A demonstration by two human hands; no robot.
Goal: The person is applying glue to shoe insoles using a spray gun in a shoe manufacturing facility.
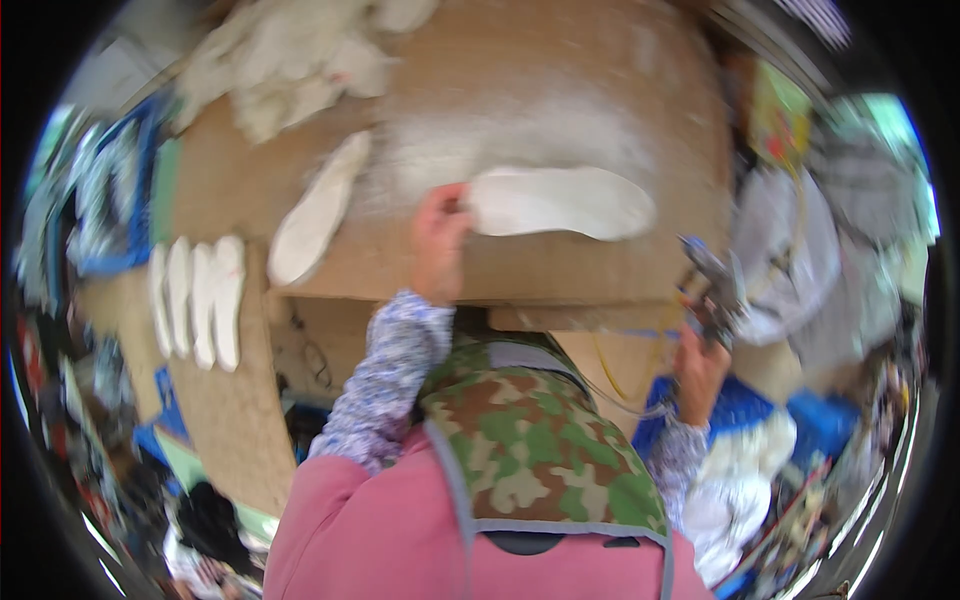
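My left hand [440, 240] pinches one end of a white insole [560, 203], which lies crosswise over the wooden table [540, 275]. In my right hand [702, 365], at the table's right edge, is a metal spray gun [716, 290] with a blue part at its front. The gun is blurred, and a hose [620, 400] runs near my right wrist. Left of my left hand a second white insole [318, 210] rests slantwise on the table.
Several white insoles [205, 300] stand in a row on a lower board [225, 420] at left. Cream-coloured sheet pieces [290, 60] are heaped at the table's far left. A blue crate [120, 190] is beyond the left edge; white bags [790, 245] hang at right.
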